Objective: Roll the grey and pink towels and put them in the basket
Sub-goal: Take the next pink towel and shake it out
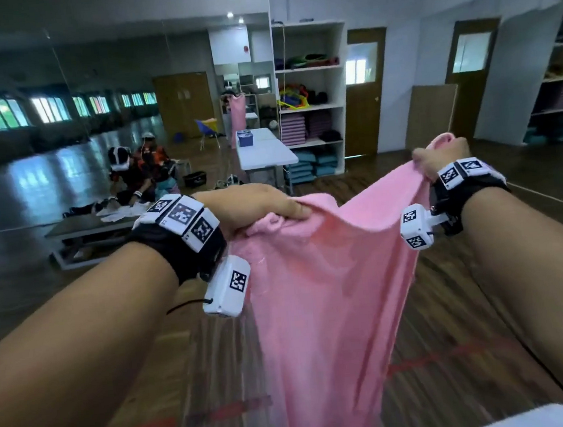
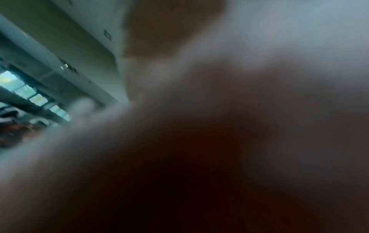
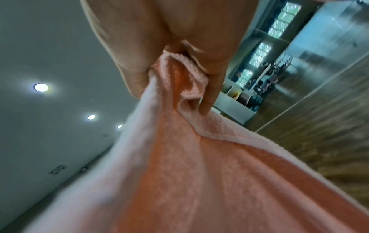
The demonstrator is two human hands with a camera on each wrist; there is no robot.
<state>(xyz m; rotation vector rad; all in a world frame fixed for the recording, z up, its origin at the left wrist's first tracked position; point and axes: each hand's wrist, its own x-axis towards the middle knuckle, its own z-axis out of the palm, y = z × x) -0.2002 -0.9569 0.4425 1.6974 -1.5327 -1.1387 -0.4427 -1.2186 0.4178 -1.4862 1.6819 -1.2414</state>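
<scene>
A person holds the pink towel (image 1: 319, 299) aloft by its top edge, both hands gripping it above a wooden floor (image 1: 463, 326). The left hand (image 1: 252, 206) has its fingers curled round a bunched corner at the towel's upper left; the right hand (image 1: 440, 158) pinches the opposite corner at the towel's upper right and stands slightly higher and farther out from the body. The right wrist view shows that right hand (image 3: 169, 52) closed on a fold of hem, the cloth (image 3: 179, 165) falling away below it. The left wrist view is blurred and dark, and shows nothing certain of that grip. Between the two hands the top edge sags in a shallow curve, so it is not drawn taut. From that edge the towel hangs straight down, its long axis vertical, narrowing toward the bottom of the head view, where its lower end runs out of sight. A pale corner, perhaps the bench (image 1: 520, 421), shows just to the right of the towel's lower part; whether the cloth touches it cannot be told. Neither the grey towel nor the basket can be made out near the towel. Rolling appears not yet begun: the towel probably has to be laid flat first, and with both corners in hand neither arm has the clearer lead, though the left is nearer the body.
</scene>
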